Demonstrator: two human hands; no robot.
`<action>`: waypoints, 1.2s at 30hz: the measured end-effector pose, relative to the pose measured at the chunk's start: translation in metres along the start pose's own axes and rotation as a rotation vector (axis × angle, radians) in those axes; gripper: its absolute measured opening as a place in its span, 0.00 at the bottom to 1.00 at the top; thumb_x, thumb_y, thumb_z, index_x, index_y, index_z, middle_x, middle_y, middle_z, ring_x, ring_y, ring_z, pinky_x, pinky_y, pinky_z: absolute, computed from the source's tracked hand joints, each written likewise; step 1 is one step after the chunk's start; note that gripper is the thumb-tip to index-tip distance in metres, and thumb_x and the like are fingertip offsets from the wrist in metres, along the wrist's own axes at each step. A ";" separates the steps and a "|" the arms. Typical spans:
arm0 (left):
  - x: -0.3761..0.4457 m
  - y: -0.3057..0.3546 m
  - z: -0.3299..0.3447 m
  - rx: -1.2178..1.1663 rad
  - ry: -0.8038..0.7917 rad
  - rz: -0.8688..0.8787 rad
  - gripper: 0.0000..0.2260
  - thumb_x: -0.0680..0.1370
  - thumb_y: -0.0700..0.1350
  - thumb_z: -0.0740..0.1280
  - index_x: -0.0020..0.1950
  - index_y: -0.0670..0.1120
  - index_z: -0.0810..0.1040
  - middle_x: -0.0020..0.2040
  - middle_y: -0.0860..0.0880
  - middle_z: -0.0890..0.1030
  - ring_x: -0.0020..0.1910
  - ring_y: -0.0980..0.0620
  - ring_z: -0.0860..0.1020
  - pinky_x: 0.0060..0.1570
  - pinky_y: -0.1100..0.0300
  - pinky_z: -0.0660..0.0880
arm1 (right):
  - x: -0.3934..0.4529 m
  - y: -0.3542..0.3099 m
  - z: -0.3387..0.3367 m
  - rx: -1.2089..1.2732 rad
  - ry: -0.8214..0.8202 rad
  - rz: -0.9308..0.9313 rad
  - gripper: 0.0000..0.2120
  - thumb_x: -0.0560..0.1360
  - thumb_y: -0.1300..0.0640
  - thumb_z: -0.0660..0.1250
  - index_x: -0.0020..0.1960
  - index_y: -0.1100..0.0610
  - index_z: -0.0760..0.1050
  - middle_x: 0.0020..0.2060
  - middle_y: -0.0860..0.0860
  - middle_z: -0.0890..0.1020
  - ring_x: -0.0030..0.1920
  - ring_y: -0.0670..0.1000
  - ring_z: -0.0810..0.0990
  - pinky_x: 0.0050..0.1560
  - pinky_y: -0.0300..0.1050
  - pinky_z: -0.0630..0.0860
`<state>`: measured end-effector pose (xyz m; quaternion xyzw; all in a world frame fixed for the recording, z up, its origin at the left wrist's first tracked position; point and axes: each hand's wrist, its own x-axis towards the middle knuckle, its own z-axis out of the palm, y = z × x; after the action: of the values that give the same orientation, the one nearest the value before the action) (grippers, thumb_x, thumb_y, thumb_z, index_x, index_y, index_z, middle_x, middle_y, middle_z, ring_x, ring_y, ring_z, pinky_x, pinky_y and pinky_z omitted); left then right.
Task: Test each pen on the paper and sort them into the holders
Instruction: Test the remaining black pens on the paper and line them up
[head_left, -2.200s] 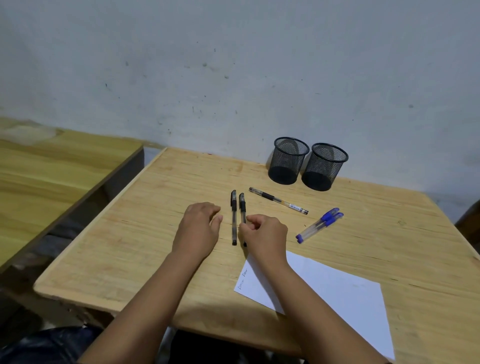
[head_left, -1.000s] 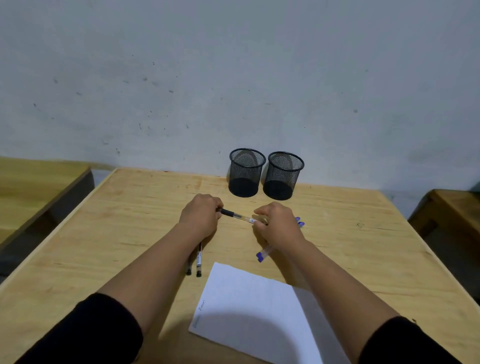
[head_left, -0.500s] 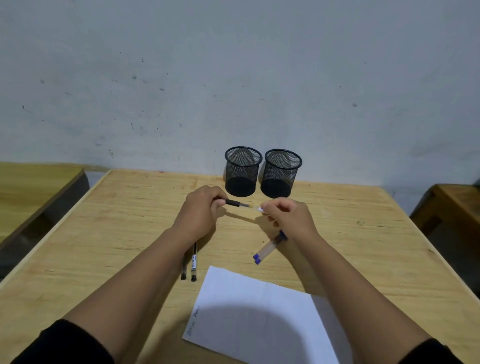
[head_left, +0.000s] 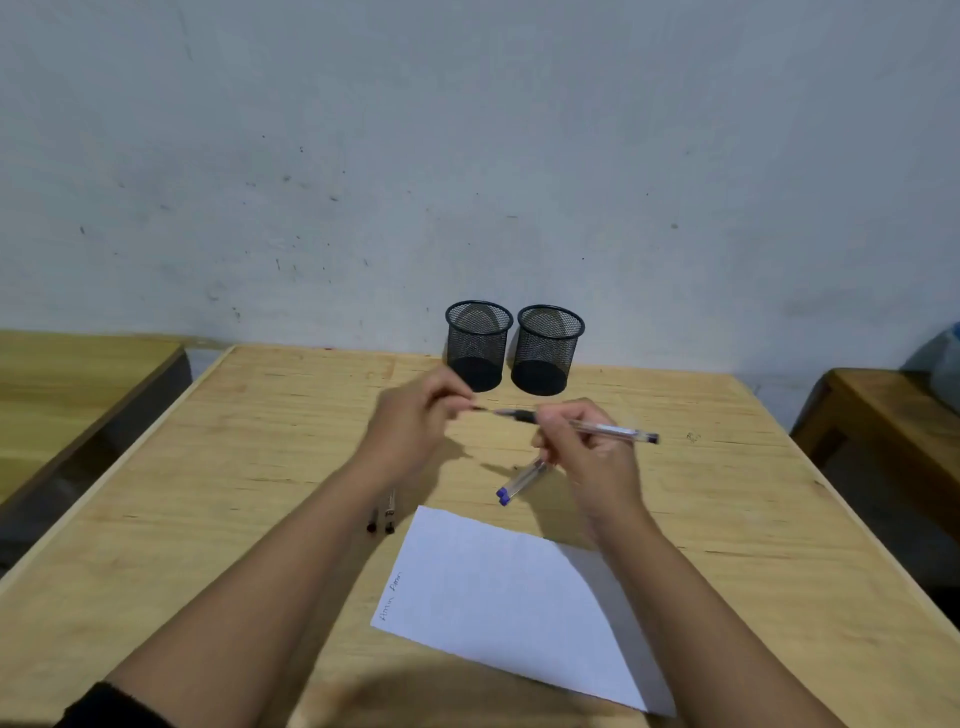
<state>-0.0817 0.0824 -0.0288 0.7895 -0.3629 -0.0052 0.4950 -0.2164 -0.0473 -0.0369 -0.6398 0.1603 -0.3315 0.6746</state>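
Note:
My right hand (head_left: 587, 457) grips a clear pen (head_left: 615, 431) with a black grip, held level above the table, bare tip pointing left. My left hand (head_left: 415, 431) is pinched shut just at that tip, apparently on the pen's black cap, which my fingers mostly hide. Two blue-capped pens (head_left: 519, 480) lie on the table under my right hand. Two black pens (head_left: 383, 517) poke out from beneath my left forearm. The white paper (head_left: 509, 587) lies near me, with small writing at its left edge. Two black mesh holders (head_left: 478, 343) (head_left: 548, 348) stand side by side at the back.
The wooden table (head_left: 727, 519) ends at a grey wall just behind the holders. Another wooden table (head_left: 78, 384) stands to the left across a gap, and a darker wooden one (head_left: 893, 410) to the right.
My hands lifted the clear pen off the table and have drawn apart. The black cap end stayed with my left hand, and the pen's tip now shows bare.

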 end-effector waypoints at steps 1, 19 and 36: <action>0.001 -0.007 -0.010 0.010 0.077 -0.043 0.04 0.75 0.39 0.66 0.44 0.46 0.79 0.37 0.52 0.80 0.35 0.59 0.75 0.35 0.76 0.67 | -0.002 -0.001 -0.010 0.022 0.047 -0.020 0.07 0.75 0.64 0.65 0.39 0.57 0.76 0.26 0.48 0.78 0.27 0.44 0.72 0.31 0.34 0.71; -0.012 -0.028 0.020 0.269 -0.381 -0.128 0.09 0.76 0.39 0.65 0.51 0.51 0.80 0.50 0.51 0.82 0.45 0.58 0.78 0.39 0.72 0.67 | -0.034 0.009 -0.012 0.096 0.015 0.166 0.03 0.75 0.66 0.65 0.45 0.61 0.77 0.27 0.50 0.79 0.26 0.44 0.75 0.29 0.33 0.73; -0.143 -0.046 -0.026 0.296 -0.088 -0.080 0.07 0.71 0.49 0.71 0.48 0.52 0.82 0.46 0.61 0.81 0.51 0.63 0.74 0.50 0.79 0.63 | -0.041 0.038 0.043 -0.212 -0.353 0.280 0.04 0.73 0.66 0.67 0.44 0.63 0.82 0.22 0.42 0.77 0.24 0.38 0.72 0.26 0.28 0.66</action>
<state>-0.1516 0.1966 -0.1020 0.8666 -0.3495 -0.0061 0.3562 -0.2093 0.0108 -0.0766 -0.7267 0.1609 -0.0990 0.6605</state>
